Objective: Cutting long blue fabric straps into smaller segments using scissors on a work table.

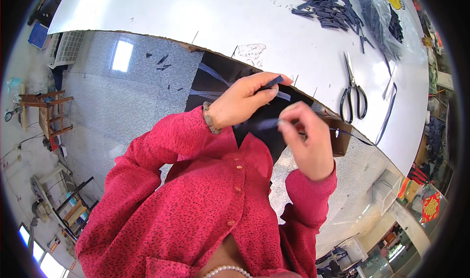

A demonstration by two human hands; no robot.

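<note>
My left hand [235,102] is closed on a small dark blue fabric strip [275,81], pinched near the table's edge. My right hand [308,141], lower and to the right, pinches a lighter blue strip [267,124], blurred by motion. A black cloth [205,94] lies beneath my hands, over my lap, with more blue strips [208,70] on it. A long narrow navy tape [367,142] runs behind my right hand and up over the white tabletop [127,4].
Black-handled scissors [350,75] lie at right on the table, below a heap of cut strips [325,6] and a plastic bag [369,11]. A cardboard box [342,143] is under the edge. A wooden chair [54,111] and a white basket [68,48] stand at left.
</note>
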